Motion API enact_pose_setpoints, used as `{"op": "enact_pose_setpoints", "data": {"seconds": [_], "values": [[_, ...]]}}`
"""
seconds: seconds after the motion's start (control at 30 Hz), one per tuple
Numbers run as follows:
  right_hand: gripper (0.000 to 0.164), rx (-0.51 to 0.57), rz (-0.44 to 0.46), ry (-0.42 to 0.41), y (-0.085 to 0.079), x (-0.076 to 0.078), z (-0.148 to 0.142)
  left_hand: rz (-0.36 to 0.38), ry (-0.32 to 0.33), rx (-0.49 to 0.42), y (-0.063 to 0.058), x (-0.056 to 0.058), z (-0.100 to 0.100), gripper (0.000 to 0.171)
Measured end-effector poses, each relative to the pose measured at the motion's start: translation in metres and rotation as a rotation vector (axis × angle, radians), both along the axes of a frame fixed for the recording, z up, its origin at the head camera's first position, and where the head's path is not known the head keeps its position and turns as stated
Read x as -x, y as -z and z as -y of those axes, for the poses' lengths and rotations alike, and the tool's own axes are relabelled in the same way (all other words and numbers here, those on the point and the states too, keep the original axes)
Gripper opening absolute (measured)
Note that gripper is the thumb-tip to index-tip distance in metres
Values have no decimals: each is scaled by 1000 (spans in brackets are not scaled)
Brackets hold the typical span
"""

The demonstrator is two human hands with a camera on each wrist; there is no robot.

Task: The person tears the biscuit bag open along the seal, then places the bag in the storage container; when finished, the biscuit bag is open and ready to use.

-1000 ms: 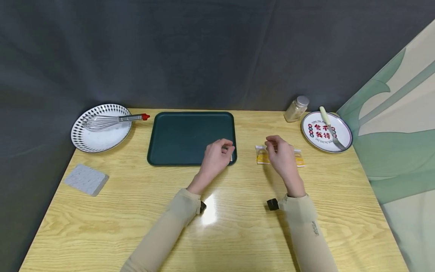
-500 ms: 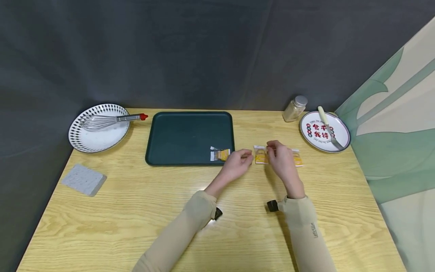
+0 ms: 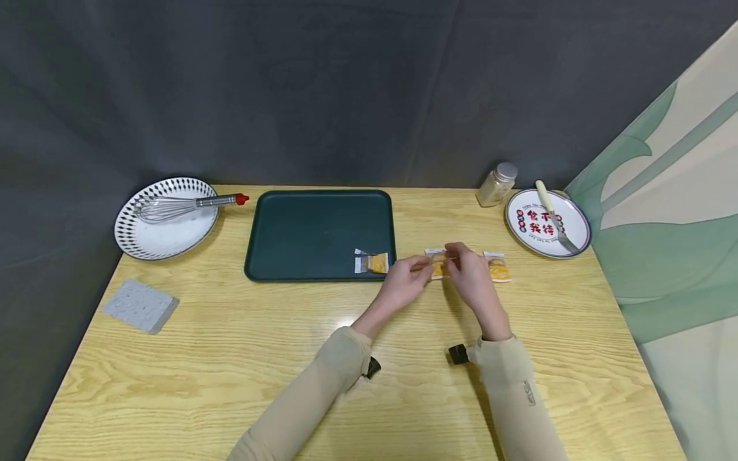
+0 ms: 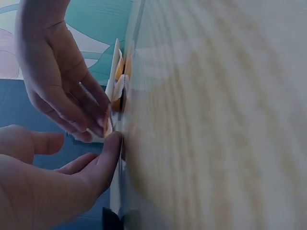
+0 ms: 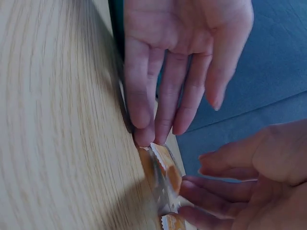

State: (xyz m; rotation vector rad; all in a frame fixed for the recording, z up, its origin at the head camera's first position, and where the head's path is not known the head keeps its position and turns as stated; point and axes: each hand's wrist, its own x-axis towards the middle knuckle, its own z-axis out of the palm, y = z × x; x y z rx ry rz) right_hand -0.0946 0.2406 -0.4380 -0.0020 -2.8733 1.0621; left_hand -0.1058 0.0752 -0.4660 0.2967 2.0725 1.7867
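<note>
Small yellow-and-clear wrapped snack packets lie on the wooden table right of the dark green tray (image 3: 317, 237). The left packet (image 3: 438, 269) of the row sits between my two hands. My left hand (image 3: 403, 282) has its fingers extended low at this packet's left end, touching it in the right wrist view. From above, my right hand (image 3: 474, 278) reaches over with lightly bent fingers against the packet (image 5: 168, 167), not wrapped around it. Another packet (image 3: 497, 267) lies right of that hand. A similar packet (image 3: 371, 263) rests inside the tray's front right corner.
A patterned bowl (image 3: 173, 240) holding a whisk (image 3: 216, 200) stands back left, above a grey sponge-like block (image 3: 140, 306). At back right are a lidded glass jar (image 3: 496, 187) and a plate (image 3: 533, 240) bearing a pale-handled spreader or knife (image 3: 544, 195).
My left hand has left the tray, uncovering the packet there, and moved right to the row. My right hand has shifted slightly left and down, closer to it.
</note>
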Motion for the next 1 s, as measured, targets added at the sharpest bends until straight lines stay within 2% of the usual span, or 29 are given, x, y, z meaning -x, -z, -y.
{"op": "enact_pose_setpoints", "data": {"seconds": [0.13, 0.2, 0.4, 0.5, 0.67, 0.8, 0.9, 1.0], "values": [[30, 65, -23, 14, 0, -2, 4, 79, -66, -157, 1, -2, 4, 32], [30, 87, -35, 27, 0, -2, 5, 110, -88, -208, 2, -3, 6, 31], [33, 147, -99, 72, -2, -5, 10, 135, -99, -247, 2, -5, 13, 32], [36, 191, -99, 72, -3, -6, 13, 132, -110, -262, -1, -8, 18, 32], [35, 240, -8, 51, -6, -7, 17, 97, -126, -262, -3, -10, 26, 31], [27, 254, 74, 16, -8, -7, 19, 31, -109, -214, -3, -11, 33, 32], [22, 261, 93, 0, -9, -8, 19, -26, -90, -185, -2, -12, 38, 32], [19, 281, 93, 2, -10, -10, 20, -54, -79, -190, -1, -12, 42, 32]]}}
